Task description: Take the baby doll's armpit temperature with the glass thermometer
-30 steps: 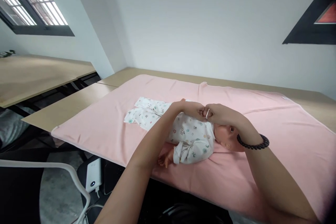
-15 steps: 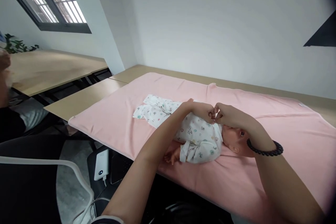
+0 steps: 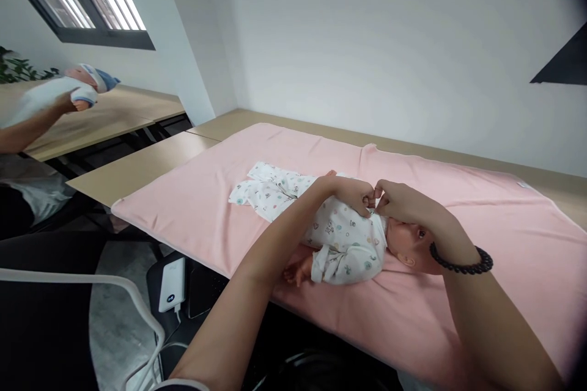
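Observation:
A baby doll [image 3: 406, 244] lies on its back on a pink blanket [image 3: 192, 214], its head to the right. It wears a white printed outfit [image 3: 342, 229] with long sleeves and legs. Over the chest, close to the neckline, my left hand [image 3: 355, 194] is closed, its fingers pinching the cloth of the outfit. Right beside it, my right hand [image 3: 398, 200], with a black bead bracelet on the wrist, is also closed on the cloth near the collar. The exact fastening between the fingertips is hidden. Part of the doll's face is covered by my right hand and wrist.
At the far left another person's hand [image 3: 64, 102] holds a second doll [image 3: 87, 80] in a blue cap over another table [image 3: 132, 111]. A white power bank [image 3: 172, 284] with a cable lies on a black seat below the table edge. A wall stands behind the table.
The co-worker's doll has come into view at the left. My hands stay nearly in place at the doll's collar, and the whole view has shifted slightly.

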The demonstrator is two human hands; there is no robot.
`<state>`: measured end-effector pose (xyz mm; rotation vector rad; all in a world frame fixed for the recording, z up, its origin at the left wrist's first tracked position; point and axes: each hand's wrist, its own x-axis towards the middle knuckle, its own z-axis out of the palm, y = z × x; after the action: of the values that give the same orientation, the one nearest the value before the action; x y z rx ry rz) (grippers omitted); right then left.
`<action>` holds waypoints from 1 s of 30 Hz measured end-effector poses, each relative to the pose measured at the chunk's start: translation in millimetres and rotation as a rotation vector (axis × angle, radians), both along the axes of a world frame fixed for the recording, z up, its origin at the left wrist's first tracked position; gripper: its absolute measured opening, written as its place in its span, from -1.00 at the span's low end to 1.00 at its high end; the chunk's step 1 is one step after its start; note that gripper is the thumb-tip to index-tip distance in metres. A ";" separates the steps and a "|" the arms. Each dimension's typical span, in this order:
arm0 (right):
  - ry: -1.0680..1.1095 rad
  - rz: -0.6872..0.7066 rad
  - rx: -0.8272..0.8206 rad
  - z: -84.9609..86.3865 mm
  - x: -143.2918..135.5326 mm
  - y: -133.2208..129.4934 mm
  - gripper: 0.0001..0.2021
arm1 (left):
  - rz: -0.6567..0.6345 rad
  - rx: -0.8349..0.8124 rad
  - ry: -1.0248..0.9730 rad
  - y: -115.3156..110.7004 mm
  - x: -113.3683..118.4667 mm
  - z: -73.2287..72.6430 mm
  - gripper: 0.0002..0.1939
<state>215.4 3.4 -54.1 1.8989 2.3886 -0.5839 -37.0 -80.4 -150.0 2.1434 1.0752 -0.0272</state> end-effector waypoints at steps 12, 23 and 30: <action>-0.008 0.019 0.019 -1.9 1.7 -0.7 -0.81 | -0.073 0.104 -0.068 72.8 45.6 69.2 -0.31; 0.040 0.059 0.009 -5.2 10.0 6.2 -0.74 | -0.142 0.033 0.026 134.6 83.2 77.4 -0.45; 0.019 0.055 0.033 0.2 4.5 -3.3 -0.76 | -0.210 0.099 0.184 143.2 60.3 92.4 -0.60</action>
<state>219.9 0.0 -53.9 1.8409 2.4686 -0.5652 23.3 62.8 -57.6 2.3724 0.9655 -0.2794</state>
